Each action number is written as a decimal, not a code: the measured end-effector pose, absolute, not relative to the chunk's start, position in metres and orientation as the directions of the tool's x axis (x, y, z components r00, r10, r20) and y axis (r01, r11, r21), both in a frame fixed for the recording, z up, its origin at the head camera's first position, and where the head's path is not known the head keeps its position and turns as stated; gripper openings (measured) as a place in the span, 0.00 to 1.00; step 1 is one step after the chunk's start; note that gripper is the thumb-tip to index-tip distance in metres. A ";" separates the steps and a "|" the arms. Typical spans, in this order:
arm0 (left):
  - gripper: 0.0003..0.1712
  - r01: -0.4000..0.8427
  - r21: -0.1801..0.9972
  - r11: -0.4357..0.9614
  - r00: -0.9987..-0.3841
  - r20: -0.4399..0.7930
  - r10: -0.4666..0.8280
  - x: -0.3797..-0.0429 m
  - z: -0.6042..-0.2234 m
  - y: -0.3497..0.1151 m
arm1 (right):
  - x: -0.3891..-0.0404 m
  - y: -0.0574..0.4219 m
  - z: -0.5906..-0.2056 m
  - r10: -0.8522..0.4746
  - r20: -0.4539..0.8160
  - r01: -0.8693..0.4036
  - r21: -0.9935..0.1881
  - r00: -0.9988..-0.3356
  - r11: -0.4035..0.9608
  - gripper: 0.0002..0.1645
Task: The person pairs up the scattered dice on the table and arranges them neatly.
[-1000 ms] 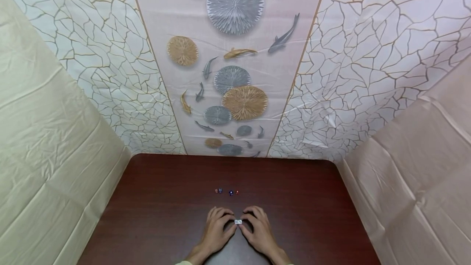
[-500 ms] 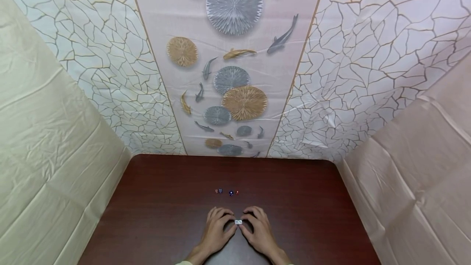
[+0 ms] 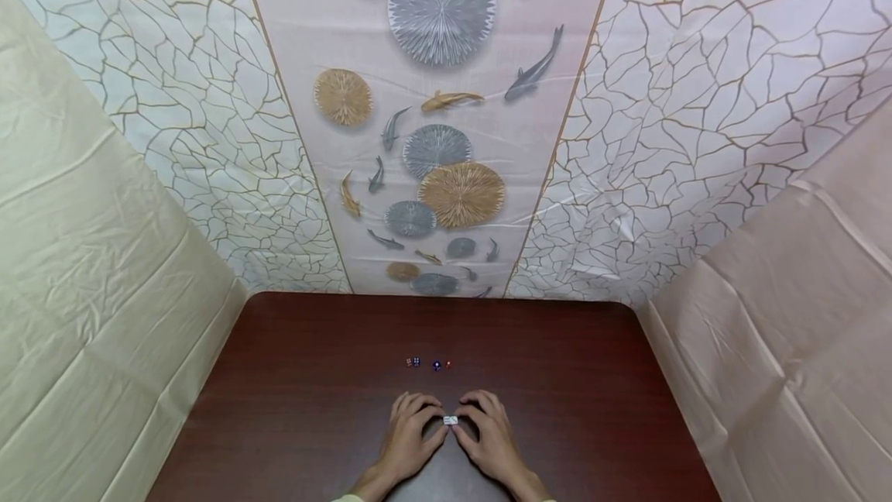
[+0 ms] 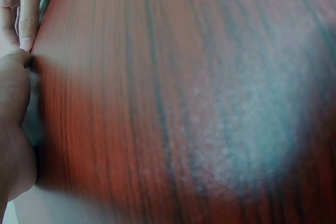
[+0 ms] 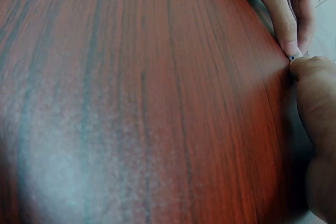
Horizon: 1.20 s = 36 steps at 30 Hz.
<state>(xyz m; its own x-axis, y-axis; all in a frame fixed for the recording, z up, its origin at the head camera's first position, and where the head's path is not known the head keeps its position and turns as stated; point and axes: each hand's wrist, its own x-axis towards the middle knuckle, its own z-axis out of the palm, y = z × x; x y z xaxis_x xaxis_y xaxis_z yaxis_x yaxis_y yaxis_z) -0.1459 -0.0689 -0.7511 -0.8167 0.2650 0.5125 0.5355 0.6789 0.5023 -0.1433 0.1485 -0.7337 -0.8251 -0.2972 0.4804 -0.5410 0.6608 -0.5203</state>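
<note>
I am holding the person's left hand (image 3: 413, 432) and right hand (image 3: 491, 434) opposite each other, thumbs (image 3: 438, 438) and index fingers (image 3: 430, 412) pinching, wrists (image 3: 379, 477) sitting wider apart.

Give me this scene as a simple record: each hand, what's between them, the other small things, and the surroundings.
Left hand: pinching with thumb and fingertips
Right hand: doing the same from the opposite side
Between them: what look like two white dice, side by side
Beyond the hands, left to right: leftmost red die, left blue die, right blue die, rightmost red die
Surface: dark reddish-brown table, wood-grained
Backdrop: panel printed with fish and round gold and grey shapes
Unclear: dice numbers, too small to read
</note>
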 end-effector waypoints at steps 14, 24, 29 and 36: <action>0.11 0.536 0.513 0.670 -0.819 0.507 0.268 -0.147 -0.750 -0.069 | -0.144 0.148 -0.733 -0.287 0.458 -0.518 -0.535 -0.842 0.667 0.12; 0.11 0.530 0.521 0.669 -0.825 0.497 0.267 -0.145 -0.748 -0.069 | -0.142 0.150 -0.726 -0.284 0.375 -0.463 -0.592 -0.883 0.660 0.15; 0.11 0.533 0.509 0.676 -0.821 0.504 0.268 -0.145 -0.749 -0.069 | -0.149 0.152 -0.716 -0.264 0.280 -0.385 -0.656 -0.923 0.649 0.14; 0.14 0.564 0.482 0.670 -0.790 0.551 0.269 -0.147 -0.752 -0.069 | -0.171 0.152 -0.705 -0.259 0.282 -0.383 -0.655 -0.924 0.652 0.13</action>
<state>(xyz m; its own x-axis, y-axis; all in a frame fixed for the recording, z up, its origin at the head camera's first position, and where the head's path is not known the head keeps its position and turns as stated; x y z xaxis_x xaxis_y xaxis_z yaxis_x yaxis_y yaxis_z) -0.1465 -0.0689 -0.7515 -0.7901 0.2690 0.5508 0.5643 0.6701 0.4822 -0.1711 0.1524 -0.7046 -0.9237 -0.2592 0.2821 -0.3828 0.6519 -0.6545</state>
